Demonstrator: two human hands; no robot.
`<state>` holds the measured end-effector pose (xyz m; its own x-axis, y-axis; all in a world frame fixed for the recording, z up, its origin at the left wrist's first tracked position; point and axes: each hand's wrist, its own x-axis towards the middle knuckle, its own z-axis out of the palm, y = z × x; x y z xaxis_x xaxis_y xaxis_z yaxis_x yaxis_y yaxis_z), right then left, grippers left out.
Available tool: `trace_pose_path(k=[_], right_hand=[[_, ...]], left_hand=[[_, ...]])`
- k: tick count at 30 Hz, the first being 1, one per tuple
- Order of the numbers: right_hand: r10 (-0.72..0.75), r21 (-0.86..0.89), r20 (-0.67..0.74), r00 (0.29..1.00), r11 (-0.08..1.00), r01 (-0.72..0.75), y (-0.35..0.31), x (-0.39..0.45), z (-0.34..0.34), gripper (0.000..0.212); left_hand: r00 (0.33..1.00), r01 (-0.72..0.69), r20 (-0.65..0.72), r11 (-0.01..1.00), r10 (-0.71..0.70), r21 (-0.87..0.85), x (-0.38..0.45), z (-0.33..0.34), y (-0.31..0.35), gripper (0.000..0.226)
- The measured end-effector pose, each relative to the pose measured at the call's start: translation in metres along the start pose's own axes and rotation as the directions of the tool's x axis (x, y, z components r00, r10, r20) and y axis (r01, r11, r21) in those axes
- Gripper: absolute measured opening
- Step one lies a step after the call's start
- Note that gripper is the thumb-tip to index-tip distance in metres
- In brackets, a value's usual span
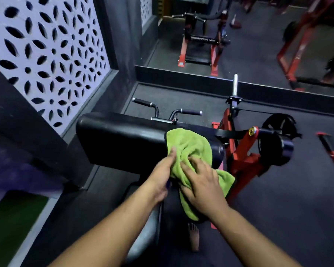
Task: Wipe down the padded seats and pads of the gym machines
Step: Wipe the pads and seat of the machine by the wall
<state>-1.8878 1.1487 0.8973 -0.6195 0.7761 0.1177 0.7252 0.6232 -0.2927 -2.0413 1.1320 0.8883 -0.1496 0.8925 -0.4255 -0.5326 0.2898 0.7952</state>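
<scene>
A wide black padded arm rest [120, 139] of a red-framed curl machine fills the middle of the view. A green microfibre cloth [189, 145] is draped over the pad's right end and hangs down its near side. My right hand [201, 185] lies flat on the cloth's lower part, pressing it against the pad's front. My left hand [162, 174] touches the cloth's left edge with its fingertips. Below the hands, the machine's seat is mostly hidden by my arms.
Two black handles [189, 112] stick up behind the pad. The red frame [245, 151] with a weight plate [278, 135] stands to the right. A patterned white wall panel [46, 54] is at the left, a mirror [239, 35] ahead. My bare foot [193, 237] rests on the dark floor.
</scene>
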Motion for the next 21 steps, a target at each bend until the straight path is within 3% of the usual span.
trace_pose_path(k=[3, 4, 6, 8, 10, 12, 17, 21], right_hand=[[0.030, 0.291, -0.036, 0.999, 0.957, -0.018, -0.010, -0.033, 0.000, 0.077], [0.090, 0.458, -0.079, 0.993, 0.888, -0.044, -0.012, -0.042, -0.002, 0.077], [0.353, 0.698, -0.116, 0.928, 0.694, -0.177, -0.010, -0.049, -0.002, 0.066], [0.534, 0.816, 0.097, 0.840, 0.441, -0.374, -0.010, -0.055, -0.004, 0.056], [0.417, 0.842, 0.401, 0.815, 0.181, -0.507, -0.010, -0.061, 0.002, 0.063], [0.304, 0.850, 0.499, 0.812, 0.010, -0.526, -0.010, -0.066, 0.008, 0.049], [0.385, 0.938, 0.335, 0.860, -0.054, -0.342, -0.015, -0.074, 0.020, 0.031], [0.437, 0.959, 0.281, 0.854, -0.104, -0.262, -0.034, -0.076, 0.022, 0.040]], left_hand=[[0.999, 0.004, 0.051, 0.999, -0.002, -0.049, -0.024, -0.005, 0.002, 0.031], [0.998, -0.026, 0.060, 0.999, 0.028, -0.035, -0.034, -0.007, 0.002, 0.029], [0.994, -0.051, 0.096, 0.998, 0.053, -0.025, -0.046, -0.010, 0.003, 0.026], [0.990, -0.058, 0.132, 0.998, 0.058, -0.006, -0.059, -0.010, 0.002, 0.022], [0.988, -0.082, 0.138, 0.996, 0.076, 0.038, -0.068, -0.012, -0.001, 0.020], [0.987, -0.134, 0.109, 0.984, 0.121, 0.117, -0.071, -0.019, -0.003, 0.019], [0.958, -0.260, 0.019, 0.844, 0.285, 0.470, -0.070, -0.052, 0.000, 0.010], [0.955, -0.257, -0.040, 0.888, 0.294, 0.382, -0.072, -0.075, 0.002, 0.030]])
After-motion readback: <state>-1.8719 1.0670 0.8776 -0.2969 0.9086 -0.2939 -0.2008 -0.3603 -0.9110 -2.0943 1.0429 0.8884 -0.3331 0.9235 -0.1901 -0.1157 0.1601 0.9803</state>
